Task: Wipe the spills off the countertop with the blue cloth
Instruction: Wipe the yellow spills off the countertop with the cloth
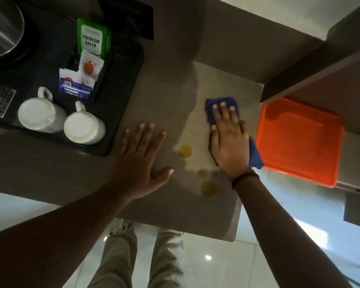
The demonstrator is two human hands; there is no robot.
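Note:
My right hand (pixel 229 140) lies flat on the blue cloth (pixel 217 103), pressing it onto the grey countertop (pixel 164 90) near the right edge. The cloth shows beyond my fingertips and again beside my wrist. Three yellowish spills sit on the counter: one (pixel 185 151) left of my right hand, a small one (pixel 202 173) and a larger one (pixel 209 189) near my right wrist. My left hand (pixel 139 161) rests palm down on the counter, fingers spread, holding nothing, left of the spills.
A black tray (pixel 123 96) at the left holds two upturned white mugs (pixel 41 113) (pixel 83 127) and tea sachets (pixel 92 38). An orange tray (pixel 299 140) sits just right of the cloth. The counter's front edge and the tiled floor lie below.

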